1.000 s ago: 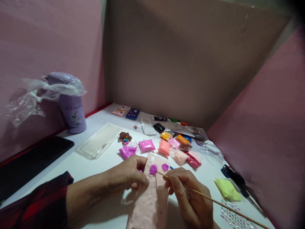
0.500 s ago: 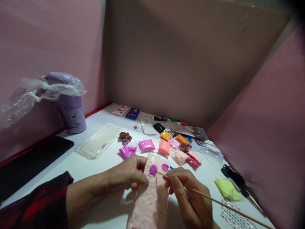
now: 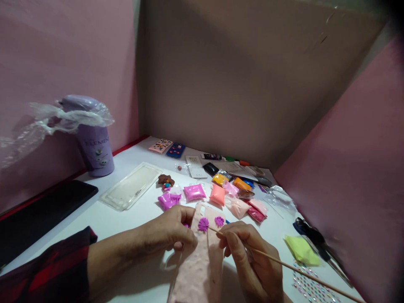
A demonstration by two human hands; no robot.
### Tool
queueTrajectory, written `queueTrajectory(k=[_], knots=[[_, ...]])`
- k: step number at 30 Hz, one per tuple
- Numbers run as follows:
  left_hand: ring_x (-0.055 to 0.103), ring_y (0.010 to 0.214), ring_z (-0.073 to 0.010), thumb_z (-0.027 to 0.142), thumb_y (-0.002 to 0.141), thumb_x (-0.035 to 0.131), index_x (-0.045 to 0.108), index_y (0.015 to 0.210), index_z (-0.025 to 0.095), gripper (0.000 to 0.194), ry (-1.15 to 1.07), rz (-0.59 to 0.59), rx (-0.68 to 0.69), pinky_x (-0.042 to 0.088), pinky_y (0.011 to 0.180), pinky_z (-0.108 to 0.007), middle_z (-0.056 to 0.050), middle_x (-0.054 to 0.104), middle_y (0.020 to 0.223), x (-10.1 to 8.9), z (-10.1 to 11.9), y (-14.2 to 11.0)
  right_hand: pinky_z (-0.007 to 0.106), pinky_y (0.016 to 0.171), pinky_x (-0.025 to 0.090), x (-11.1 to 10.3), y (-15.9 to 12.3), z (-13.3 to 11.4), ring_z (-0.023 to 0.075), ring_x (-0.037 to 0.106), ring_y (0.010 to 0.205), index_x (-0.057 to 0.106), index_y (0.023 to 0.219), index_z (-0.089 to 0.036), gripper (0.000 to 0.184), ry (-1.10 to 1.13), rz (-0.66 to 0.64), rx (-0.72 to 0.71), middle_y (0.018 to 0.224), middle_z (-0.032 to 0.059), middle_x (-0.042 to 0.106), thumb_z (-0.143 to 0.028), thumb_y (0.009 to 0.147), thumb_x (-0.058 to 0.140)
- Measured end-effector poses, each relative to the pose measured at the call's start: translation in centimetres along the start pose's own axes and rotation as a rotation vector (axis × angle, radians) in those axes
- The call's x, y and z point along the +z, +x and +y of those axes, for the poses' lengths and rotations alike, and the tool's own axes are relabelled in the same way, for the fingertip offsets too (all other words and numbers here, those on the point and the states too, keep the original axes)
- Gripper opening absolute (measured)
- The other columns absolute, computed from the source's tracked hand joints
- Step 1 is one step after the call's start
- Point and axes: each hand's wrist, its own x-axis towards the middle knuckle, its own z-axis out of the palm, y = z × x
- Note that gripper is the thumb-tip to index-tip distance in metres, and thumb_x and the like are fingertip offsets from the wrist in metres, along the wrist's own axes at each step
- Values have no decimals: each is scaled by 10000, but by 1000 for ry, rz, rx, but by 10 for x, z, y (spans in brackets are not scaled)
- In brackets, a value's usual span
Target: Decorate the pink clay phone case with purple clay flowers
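Observation:
A phone case (image 3: 197,269) coated in pale pink clay lies in front of me, with a small cutout at its far end. Two purple clay flowers sit on it, a larger flower (image 3: 203,224) and a smaller flower (image 3: 219,221) to its right. My left hand (image 3: 176,229) grips the case by its left edge, thumb on top. In my right hand (image 3: 252,256) a thin wooden skewer (image 3: 284,264) is pinched like a pen. Its tip touches, or nearly touches, the right edge of the larger flower. A bit of purple clay (image 3: 186,225) shows by my left fingers.
Several clay packets (image 3: 195,192) lie beyond the case. A clear case (image 3: 132,187) and a black phone (image 3: 47,219) are to the left, near a purple tumbler (image 3: 97,147). Scissors (image 3: 322,248), a yellow packet (image 3: 302,250) and a rhinestone sheet (image 3: 312,284) lie right.
Almost nothing differs. My right hand and the skewer have shifted very slightly to the right; my left hand stays in place on the case.

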Motion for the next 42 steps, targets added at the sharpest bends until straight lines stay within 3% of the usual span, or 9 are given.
queueTrajectory(k=[42], knots=[[318,417,-32,57,544,547,665,808,116,295,31,15,-1,163,390,-195,36,529,588,1,1,0,270,542,499,-2,1,-3,159,609,632,612,855,-174,158,-8,-16,-19,731,47,630,-175,902,461]])
